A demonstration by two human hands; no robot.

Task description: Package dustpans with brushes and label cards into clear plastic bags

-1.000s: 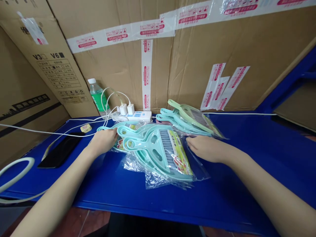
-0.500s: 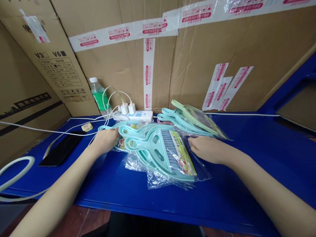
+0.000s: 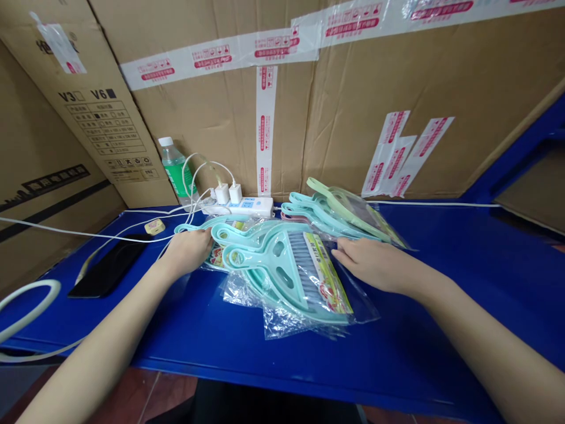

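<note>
On the blue table lies a pile of pale turquoise dustpan and brush sets (image 3: 282, 268) in clear plastic bags, the top one with a grey-bristled brush and a yellow-green label card. My left hand (image 3: 189, 250) is closed at the handle end of the pile; its fingertips are partly hidden against a dustpan handle. At the opposite side, my right hand (image 3: 371, 262) has its fingers bent and pinching at the bag edge by the label card. Just behind is a second group of bagged dustpans (image 3: 322, 215), turquoise with a light green one (image 3: 353, 206) on top.
A white power strip (image 3: 251, 206) with plugs and cables stands by the cardboard wall (image 3: 220, 118). Nearby are a green-labelled bottle (image 3: 176, 171), a small yellow object (image 3: 154, 227) and a black phone (image 3: 108, 271). A white looped tube (image 3: 30, 312) is at the left edge.
My right hand has shifted slightly up and left along the bag edge, and its fingers look a little looser. My left hand and the pile stay practically in place.
</note>
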